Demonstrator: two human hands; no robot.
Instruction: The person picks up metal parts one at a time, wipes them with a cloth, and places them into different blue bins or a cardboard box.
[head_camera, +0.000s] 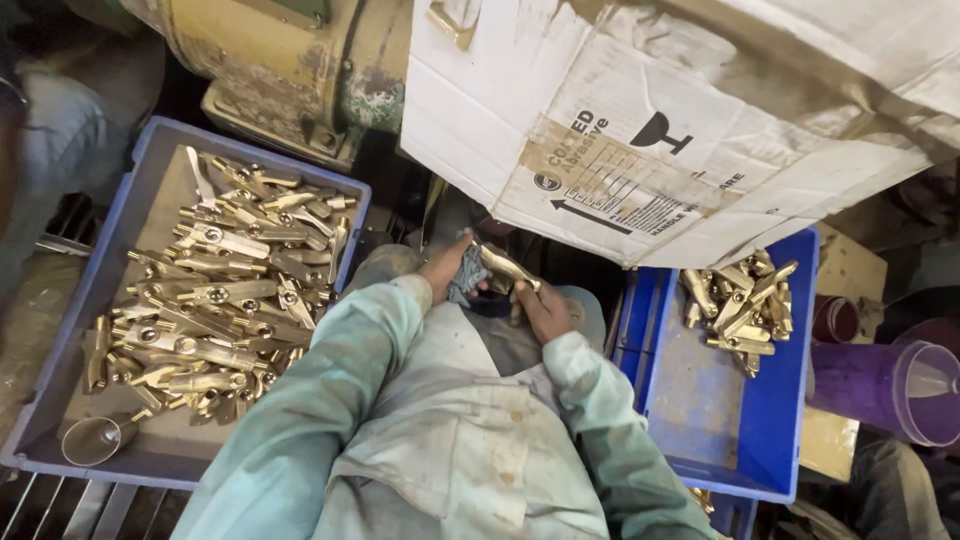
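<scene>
Both my hands meet over my lap on one brass tap body, which lies slanted between them. My left hand grips its upper end together with a small grey cloth or abrasive pad. My right hand holds its lower end. On my left, a blue crate holds several brass tap bodies in a heap. A second blue crate on my right holds a smaller pile of brass parts at its far end.
A worn white cardboard sheet hangs over the space in front of my hands. A yellowed machine housing stands behind the left crate. A metal cup lies in that crate's near corner. A purple funnel-like vessel sits at far right.
</scene>
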